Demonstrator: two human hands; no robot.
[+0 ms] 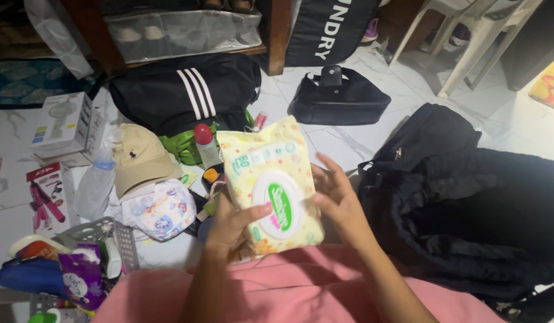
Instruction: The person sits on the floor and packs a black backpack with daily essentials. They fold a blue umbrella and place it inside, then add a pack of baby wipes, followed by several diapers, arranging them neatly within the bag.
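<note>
I hold a soft yellow pack of wet wipes (266,179) with a white oval lid and green label upright in front of me, over my pink-clothed lap. My left hand (232,220) grips its lower left edge, thumb across the front near the lid. My right hand (337,194) holds the right edge, fingers spread along the side. An open black backpack (462,197) lies on the floor just to the right of my right hand.
On the tiled floor to the left lie a beige cap (139,157), a folded diaper (160,209), a clear bottle (96,182), a red-capped bottle (206,143), boxes (64,122) and a grey basket (112,236). A striped black duffel (187,90) and a small black handbag (340,96) sit behind. White plastic chair legs (468,36) stand at the back right.
</note>
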